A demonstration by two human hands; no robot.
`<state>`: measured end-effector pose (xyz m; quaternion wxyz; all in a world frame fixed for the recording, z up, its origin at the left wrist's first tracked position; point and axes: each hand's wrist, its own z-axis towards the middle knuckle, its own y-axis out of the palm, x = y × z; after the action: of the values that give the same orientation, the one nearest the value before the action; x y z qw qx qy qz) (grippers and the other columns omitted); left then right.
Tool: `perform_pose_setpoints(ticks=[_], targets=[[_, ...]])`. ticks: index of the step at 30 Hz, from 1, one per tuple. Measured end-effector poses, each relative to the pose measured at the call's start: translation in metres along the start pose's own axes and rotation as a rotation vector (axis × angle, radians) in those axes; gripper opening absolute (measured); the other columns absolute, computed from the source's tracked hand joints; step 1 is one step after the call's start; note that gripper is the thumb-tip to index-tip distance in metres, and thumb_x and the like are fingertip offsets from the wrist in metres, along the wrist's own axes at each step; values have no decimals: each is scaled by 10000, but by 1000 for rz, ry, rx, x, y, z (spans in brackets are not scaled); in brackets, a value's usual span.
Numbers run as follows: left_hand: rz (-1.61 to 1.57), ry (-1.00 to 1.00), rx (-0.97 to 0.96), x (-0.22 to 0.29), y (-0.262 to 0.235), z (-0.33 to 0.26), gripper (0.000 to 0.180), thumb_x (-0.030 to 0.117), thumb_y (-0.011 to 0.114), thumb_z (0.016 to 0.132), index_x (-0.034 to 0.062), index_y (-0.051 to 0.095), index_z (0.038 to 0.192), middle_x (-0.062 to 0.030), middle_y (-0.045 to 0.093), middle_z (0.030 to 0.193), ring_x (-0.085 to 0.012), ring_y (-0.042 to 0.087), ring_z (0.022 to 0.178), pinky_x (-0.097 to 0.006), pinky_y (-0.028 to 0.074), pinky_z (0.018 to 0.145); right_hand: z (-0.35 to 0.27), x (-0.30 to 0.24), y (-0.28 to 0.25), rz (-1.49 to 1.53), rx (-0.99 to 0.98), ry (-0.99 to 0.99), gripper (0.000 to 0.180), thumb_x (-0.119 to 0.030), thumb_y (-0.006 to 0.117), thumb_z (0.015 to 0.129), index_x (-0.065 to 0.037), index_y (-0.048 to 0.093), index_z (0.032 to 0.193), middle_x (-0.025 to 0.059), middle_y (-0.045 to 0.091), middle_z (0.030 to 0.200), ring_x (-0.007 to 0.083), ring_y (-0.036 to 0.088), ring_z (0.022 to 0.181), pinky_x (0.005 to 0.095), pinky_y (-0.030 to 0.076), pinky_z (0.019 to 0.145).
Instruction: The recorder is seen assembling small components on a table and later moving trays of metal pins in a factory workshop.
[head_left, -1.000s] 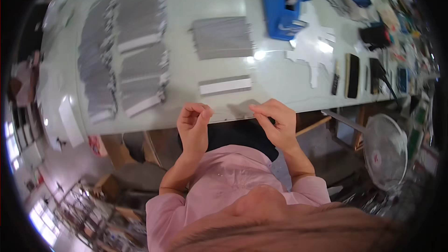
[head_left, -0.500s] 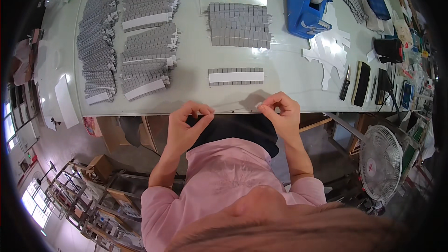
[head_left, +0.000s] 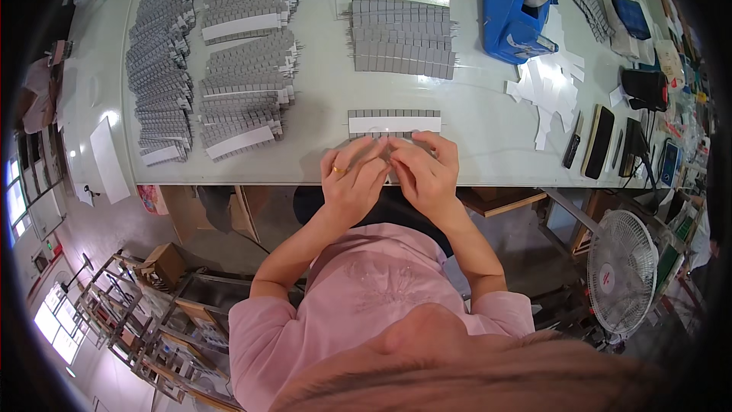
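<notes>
A grey strip of small square segments [head_left: 358,114] lies crosswise on the table, with a white band [head_left: 412,124] along it. At its near edge my left hand [head_left: 352,179], wearing a ring, bends its fingers together, with the fingertips at the band. My right hand [head_left: 427,177] is closed right beside it, thumb and fingers drawn together, one finger reaching the strip's right part. The fingertips of both hands almost meet. A small pale bit shows between them, too small to name. What either hand pinches is hidden.
Grey segmented strips lie in a stack [head_left: 402,38] beyond and in long overlapping rows [head_left: 248,69] at left. To the right are a blue tape dispenser [head_left: 505,15], white paper strips [head_left: 549,88], a knife [head_left: 572,141] and a phone [head_left: 598,141]. A fan [head_left: 621,271] stands below right.
Both hands have come together from wide apart and moved forward to the grey strip's near edge. The small whitish bit seen in my right hand's pinch is now mostly hidden.
</notes>
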<state>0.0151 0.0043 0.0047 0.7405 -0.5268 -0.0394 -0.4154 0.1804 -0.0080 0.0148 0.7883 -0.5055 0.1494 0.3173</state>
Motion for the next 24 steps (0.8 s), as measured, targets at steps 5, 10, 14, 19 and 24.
perform_pose_setpoints(ticks=[5, 10, 14, 19, 24], targets=[[30, 1, -11, -1, 1, 0, 138, 127, 726, 794, 132, 590, 814, -1, 702, 1142, -193, 573, 1118, -344, 363, 899, 1, 0, 1, -12, -14, -10, 175, -139, 730, 770, -125, 641, 919, 2, 708, 992, 254, 595, 955, 365, 425, 790], [47, 2, -10, -1, 1, 1, 134, 177, 712, 833, 138, 589, 869, 3, 703, 1108, -171, 576, 1125, -340, 382, 875, 1, -1, 1, -10, -19, -7, 182, -139, 730, 765, -126, 640, 922, 0, 707, 989, 249, 594, 942, 361, 422, 789], [41, 0, -6, 0, 0, 2, 135, 168, 712, 831, 132, 586, 865, -1, 706, 1102, -171, 578, 1125, -337, 382, 871, 1, -1, 1, -5, -14, -4, 186, -138, 728, 762, -127, 639, 924, -2, 708, 988, 247, 595, 938, 359, 422, 784], [-119, -74, -16, 2, -9, 7, 163, 126, 746, 784, 116, 602, 860, -18, 710, 1094, -204, 585, 1106, -345, 380, 897, 2, -1, -8, 36, 4, 63, 190, -111, 746, 731, -120, 632, 883, -2, 709, 980, 257, 589, 899, 361, 424, 779], [-236, -264, 55, -14, -33, 14, 163, 62, 769, 743, 104, 630, 818, -16, 719, 1011, -237, 590, 1025, -361, 385, 898, 1, 12, -35, 127, 89, 261, 175, -48, 738, 720, -98, 613, 831, 34, 683, 943, 281, 548, 875, 365, 423, 797]])
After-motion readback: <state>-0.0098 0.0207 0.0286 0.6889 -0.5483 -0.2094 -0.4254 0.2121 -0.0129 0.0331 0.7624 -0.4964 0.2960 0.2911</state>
